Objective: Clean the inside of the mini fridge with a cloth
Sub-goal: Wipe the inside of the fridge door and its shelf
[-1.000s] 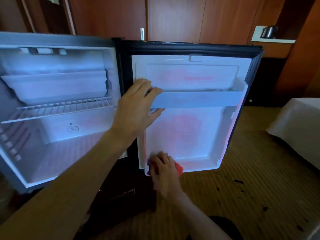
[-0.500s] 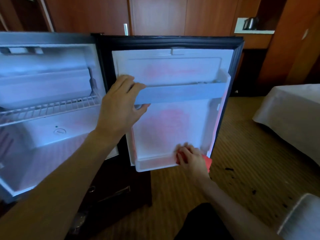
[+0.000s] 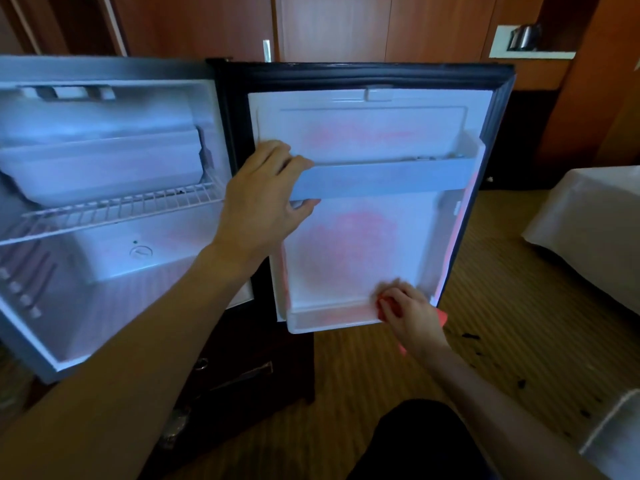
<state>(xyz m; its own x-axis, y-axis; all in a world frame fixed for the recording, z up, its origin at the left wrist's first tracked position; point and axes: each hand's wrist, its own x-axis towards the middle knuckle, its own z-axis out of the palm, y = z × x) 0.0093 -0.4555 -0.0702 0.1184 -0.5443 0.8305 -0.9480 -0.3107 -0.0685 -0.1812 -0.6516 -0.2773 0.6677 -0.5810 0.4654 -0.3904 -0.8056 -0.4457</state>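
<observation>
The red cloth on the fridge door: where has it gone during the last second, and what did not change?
The right hand slid the red cloth along the door's bottom ledge, from the hinge-side corner to the corner at the door's free edge. Nothing was let go: it still presses the cloth there. The left hand kept its grip on the end of the door shelf, and the door stayed open.

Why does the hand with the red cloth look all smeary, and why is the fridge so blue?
Head view: the right hand gripping the red cloth is motion-blurred at the white fridge door's bottom ledge; the steadier left hand looks sharper; the white mini fridge interior shows a bluish cast.
</observation>
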